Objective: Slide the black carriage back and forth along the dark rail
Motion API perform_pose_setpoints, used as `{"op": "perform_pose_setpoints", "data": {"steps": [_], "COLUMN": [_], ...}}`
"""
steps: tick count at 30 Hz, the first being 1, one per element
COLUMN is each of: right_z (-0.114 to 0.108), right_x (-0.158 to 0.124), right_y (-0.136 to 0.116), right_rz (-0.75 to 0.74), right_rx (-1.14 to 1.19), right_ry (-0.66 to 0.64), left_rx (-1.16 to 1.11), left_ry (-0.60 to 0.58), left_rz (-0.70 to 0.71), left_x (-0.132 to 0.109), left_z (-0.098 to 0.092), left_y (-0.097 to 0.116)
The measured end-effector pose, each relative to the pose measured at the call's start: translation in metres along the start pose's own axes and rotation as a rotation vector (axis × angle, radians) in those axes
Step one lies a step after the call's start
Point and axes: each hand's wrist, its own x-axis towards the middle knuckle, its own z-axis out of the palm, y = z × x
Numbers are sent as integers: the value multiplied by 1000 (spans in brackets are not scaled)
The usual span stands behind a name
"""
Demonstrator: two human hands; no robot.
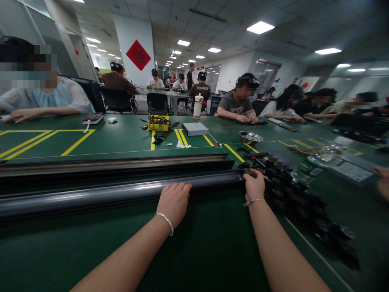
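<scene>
Two hands on long dark rail (121, 194): left hand (173, 202) grip draped over top, right hand (254, 185) grip curled round its end.

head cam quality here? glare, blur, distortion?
Head view: strong wide-angle warp, table edges bowing; ceiling panels blown out; a glare streak runs along the dark rail under the left hand and right hand; black parts pile smeared toward the right edge.

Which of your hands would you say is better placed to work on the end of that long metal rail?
The right hand, probably: it already rests at the end of the rail, beside the dark parts. The left hand grips the rail further back.
</scene>
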Motion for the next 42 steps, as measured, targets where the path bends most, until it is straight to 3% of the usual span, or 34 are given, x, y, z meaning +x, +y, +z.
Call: {"op": "perform_pose_setpoints", "data": {"steps": [16, 29, 42], "right_z": [-2, 2, -2], "right_x": [-6, 3, 0], "right_y": [-7, 8, -1], "right_rz": [30, 59, 86], "right_rx": [-63, -94, -123], "right_ry": [63, 152, 179], "left_rx": [-1, -4, -10], "left_ry": [-31, -45, 0], "left_rz": [-20, -29, -7], "left_x": [1, 0, 0], "left_z": [-3, -4, -1], "left_y": [1, 2, 0]}}
